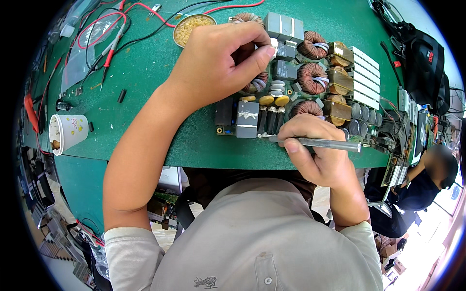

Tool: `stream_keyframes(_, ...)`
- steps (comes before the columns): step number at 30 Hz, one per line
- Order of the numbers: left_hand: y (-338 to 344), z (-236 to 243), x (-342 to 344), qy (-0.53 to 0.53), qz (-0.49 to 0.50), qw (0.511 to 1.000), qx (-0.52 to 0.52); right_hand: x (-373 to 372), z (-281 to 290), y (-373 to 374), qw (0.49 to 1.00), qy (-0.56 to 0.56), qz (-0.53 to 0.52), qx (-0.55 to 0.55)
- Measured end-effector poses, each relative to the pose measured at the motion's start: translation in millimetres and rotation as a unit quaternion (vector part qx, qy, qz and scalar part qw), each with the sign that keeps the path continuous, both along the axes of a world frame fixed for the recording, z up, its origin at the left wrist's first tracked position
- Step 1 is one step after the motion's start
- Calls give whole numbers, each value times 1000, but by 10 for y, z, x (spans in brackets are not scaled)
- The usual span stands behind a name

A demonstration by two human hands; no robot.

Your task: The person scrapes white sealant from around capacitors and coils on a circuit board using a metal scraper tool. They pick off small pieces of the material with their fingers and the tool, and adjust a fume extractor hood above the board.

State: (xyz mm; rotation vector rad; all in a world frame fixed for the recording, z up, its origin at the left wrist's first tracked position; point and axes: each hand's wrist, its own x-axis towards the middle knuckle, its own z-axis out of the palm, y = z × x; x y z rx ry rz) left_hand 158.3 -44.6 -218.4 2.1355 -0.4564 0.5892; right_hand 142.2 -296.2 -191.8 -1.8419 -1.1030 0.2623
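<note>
Circuit board [229,131], crowded with copper coils [305,80] and grey blocks [247,126], lies on the green counter [145,60], near its front edge. Right hand [318,148] is closed around a slim metal tool [332,144], whose tip is at the near edge of the board. Left hand [225,58] bends thumb and forefinger together beside a white piece [274,44]; whether they grip it, I cannot tell.

The worktop [104,119] is green. The stick [332,143] in the right hand [315,148] is silver grey. Between that hand and the left hand [218,60], two flat discs [266,100] are yellow. To the right of the left hand, wire rings [312,79] are coppery brown. Left of the left hand, a white cup [75,132] has yellow and pink pictures, and a probe [108,58] is red and grey.
</note>
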Motion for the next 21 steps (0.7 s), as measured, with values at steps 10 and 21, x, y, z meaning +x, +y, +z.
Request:
stream_keyframes(10,-6,1,-1,0,2,1000,2,18,16,19,1000,-10,19,-10)
stream_keyframes(21,-12,-6,10,-8,1,1000,8,28,60,84,997,-49,44,-47)
